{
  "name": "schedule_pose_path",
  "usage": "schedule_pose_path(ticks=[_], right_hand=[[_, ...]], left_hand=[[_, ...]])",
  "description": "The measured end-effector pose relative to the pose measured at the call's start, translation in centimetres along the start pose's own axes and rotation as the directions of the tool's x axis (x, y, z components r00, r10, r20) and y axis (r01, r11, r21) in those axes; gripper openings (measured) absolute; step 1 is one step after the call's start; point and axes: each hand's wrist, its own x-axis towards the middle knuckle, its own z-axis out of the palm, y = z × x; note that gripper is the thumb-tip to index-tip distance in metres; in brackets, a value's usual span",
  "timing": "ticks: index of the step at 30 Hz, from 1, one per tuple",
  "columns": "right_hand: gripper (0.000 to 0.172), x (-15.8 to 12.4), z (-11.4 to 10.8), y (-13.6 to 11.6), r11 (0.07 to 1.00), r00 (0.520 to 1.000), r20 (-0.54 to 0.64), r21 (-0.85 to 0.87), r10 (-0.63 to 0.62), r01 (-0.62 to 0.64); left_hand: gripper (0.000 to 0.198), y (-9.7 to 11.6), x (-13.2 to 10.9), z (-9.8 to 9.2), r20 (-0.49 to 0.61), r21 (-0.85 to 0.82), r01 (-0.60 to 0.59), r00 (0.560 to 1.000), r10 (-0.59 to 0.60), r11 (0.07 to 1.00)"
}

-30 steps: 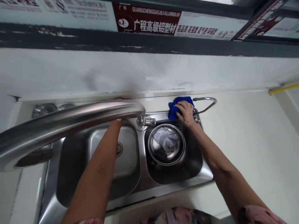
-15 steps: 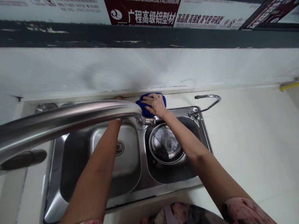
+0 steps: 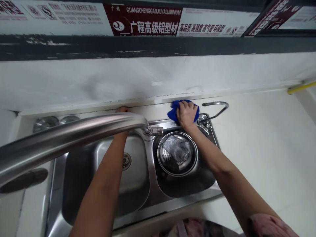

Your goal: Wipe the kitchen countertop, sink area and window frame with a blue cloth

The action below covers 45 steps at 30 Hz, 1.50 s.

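Observation:
My right hand (image 3: 187, 114) presses on a blue cloth (image 3: 173, 114) with its fingers gripping it, on the counter strip behind the right basin. The cloth lies bunched between the back wall and the sink rim, close to the small tap's base. My left hand (image 3: 122, 109) rests behind the left basin near the wall. The big faucet's curved spout hides most of it, so its fingers do not show. Below the hands is a steel double sink (image 3: 153, 179).
A large curved faucet (image 3: 98, 126) crosses over the left basin. A steel colander (image 3: 160, 161) holding a clear crumpled item sits in the right basin. A thin hooked tap (image 3: 223, 108) stands at the right rear corner. Two round metallic items, one a jar-like piece (image 3: 45, 123), are at the left rear.
My right hand has slid the blue cloth to the right along the back counter, toward the thin tap. My left hand stays behind the spout.

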Motion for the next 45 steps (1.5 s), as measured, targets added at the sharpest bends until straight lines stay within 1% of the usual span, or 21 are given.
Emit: schedule_pose_path(ticks=[3, 6, 8, 10, 12, 14, 16, 18, 21, 23, 25, 27, 28, 30, 32, 36, 38, 40, 42, 43, 45], right_hand=[[0.04, 0.8, 1.2, -5.7, 0.984, 0.984, 0.033, 0.045, -0.175, 0.173], [0.04, 2.3, 1.4, -9.9, 0.919, 0.907, 0.155, 0.123, -0.392, 0.376], [0.041, 3.5, 1.1, -11.0, 0.861, 0.83, 0.232, 0.193, -0.507, 0.471], [0.042, 4.5, 0.7, -11.3, 0.815, 0.767, 0.281, 0.248, -0.577, 0.523], [0.043, 5.1, 0.5, -11.4, 0.781, 0.722, 0.299, 0.277, -0.624, 0.561], [0.042, 5.1, 0.3, -11.6, 0.758, 0.699, 0.293, 0.276, -0.652, 0.591], [0.041, 5.0, 0.2, -11.6, 0.765, 0.71, 0.285, 0.25, -0.644, 0.594], [0.039, 4.7, 0.0, -10.6, 0.796, 0.743, 0.286, 0.223, -0.605, 0.562], [0.04, 3.9, -0.6, -6.6, 0.873, 0.83, 0.274, 0.19, -0.486, 0.449], [0.041, 3.0, -1.2, -2.9, 0.928, 0.9, 0.234, 0.158, -0.368, 0.338], [0.042, 2.1, -1.8, 0.1, 0.967, 0.953, 0.18, 0.118, -0.243, 0.224], [0.042, 1.4, -2.1, 1.6, 0.987, 0.98, 0.13, 0.076, -0.153, 0.144], [0.042, 1.1, -2.1, 1.6, 0.99, 0.985, 0.112, 0.057, -0.132, 0.127], [0.042, 1.0, -1.9, 0.0, 0.988, 0.983, 0.107, 0.038, -0.152, 0.149], [0.042, 1.2, -1.2, -3.0, 0.971, 0.96, 0.147, 0.06, -0.239, 0.233], [0.042, 2.8, 0.4, -9.6, 0.889, 0.859, 0.236, 0.183, -0.454, 0.419], [0.041, 3.8, 1.1, -11.8, 0.839, 0.806, 0.243, 0.237, -0.539, 0.49], [0.041, 4.5, 1.5, -12.6, 0.793, 0.762, 0.237, 0.277, -0.603, 0.542], [0.041, 4.7, 1.4, -12.3, 0.768, 0.736, 0.238, 0.302, -0.634, 0.564], [0.042, 4.5, 1.3, -11.7, 0.771, 0.736, 0.244, 0.305, -0.631, 0.56], [0.043, 3.7, 0.6, -9.9, 0.807, 0.769, 0.256, 0.282, -0.585, 0.519]], left_hand=[[0.014, -0.3, -0.1, 0.2, -0.072, 0.045, 0.033, 0.997, -0.03, 0.998], [0.015, -0.5, -0.3, 0.5, -0.093, 0.093, 0.043, 0.995, -0.034, 0.995], [0.018, -0.6, -0.4, 0.6, -0.098, 0.118, 0.047, 0.995, -0.036, 0.992], [0.019, -0.8, -0.5, 0.7, -0.106, 0.139, 0.051, 0.994, -0.036, 0.989], [0.019, -0.8, -0.6, 0.7, -0.118, 0.157, 0.053, 0.992, -0.035, 0.986], [0.019, -0.7, -0.6, 0.5, -0.124, 0.167, 0.063, 0.991, -0.043, 0.984], [0.018, -0.4, -0.7, 0.1, -0.122, 0.179, 0.069, 0.991, -0.048, 0.981], [0.018, 0.0, -0.7, -0.2, -0.116, 0.194, 0.067, 0.992, -0.045, 0.979], [0.02, 0.6, -0.6, -0.4, -0.111, 0.196, 0.089, 0.992, -0.068, 0.976], [0.021, 0.8, -0.5, -0.4, -0.105, 0.173, 0.115, 0.99, -0.098, 0.978], [0.02, 0.9, -0.3, -0.2, -0.092, 0.14, 0.124, 0.989, -0.111, 0.982], [0.019, 0.8, -0.2, 0.0, -0.09, 0.117, 0.117, 0.99, -0.107, 0.986], [0.018, 0.6, -0.2, 0.1, -0.095, 0.11, 0.113, 0.99, -0.103, 0.988], [0.015, 0.3, -0.1, 0.4, -0.109, 0.105, 0.103, 0.99, -0.092, 0.989], [0.012, 0.0, -0.1, 0.6, -0.119, 0.106, 0.096, 0.989, -0.083, 0.99], [0.007, -0.7, -0.2, 0.8, -0.129, 0.112, 0.071, 0.99, -0.057, 0.991], [0.008, -1.1, -0.3, 0.9, -0.141, 0.111, 0.055, 0.989, -0.039, 0.992], [0.01, -1.4, -0.4, 0.9, -0.163, 0.081, 0.013, 0.987, 0.001, 0.997], [0.013, -1.6, -0.4, 0.9, -0.197, 0.027, -0.034, 0.98, 0.039, 0.999], [0.014, -1.7, -0.3, 0.8, -0.209, 0.001, -0.05, 0.977, 0.049, 0.999], [0.017, -1.6, -0.1, 0.7, -0.221, -0.035, -0.054, 0.974, 0.045, 0.998]])
